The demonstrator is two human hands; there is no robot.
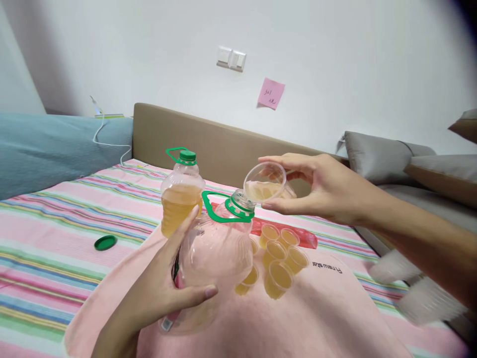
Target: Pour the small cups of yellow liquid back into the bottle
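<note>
My left hand [164,293] is wrapped around a large clear plastic bottle [219,253] with a green handle ring [214,211] and an uncapped mouth. The bottle leans a little to the right and looks nearly empty. In my right hand [316,186] is a clear plastic cup [266,184], tipped with its rim at the bottle's mouth. Some pale yellow liquid lies in the cup. Below it, several filled cups [281,276] of yellow liquid stand close together on a pink cloth [320,318]. A second bottle [182,199], capped green and partly full of yellow liquid, stands behind at the left.
A loose green cap [105,242] lies on the striped sheet [44,258]. Red plastic wrapping [305,236] is behind the filled cups. Stacked clear cups [428,301] lie at right, under my right forearm. Grey cushions [383,159] and a brown headboard [223,141] border the bed.
</note>
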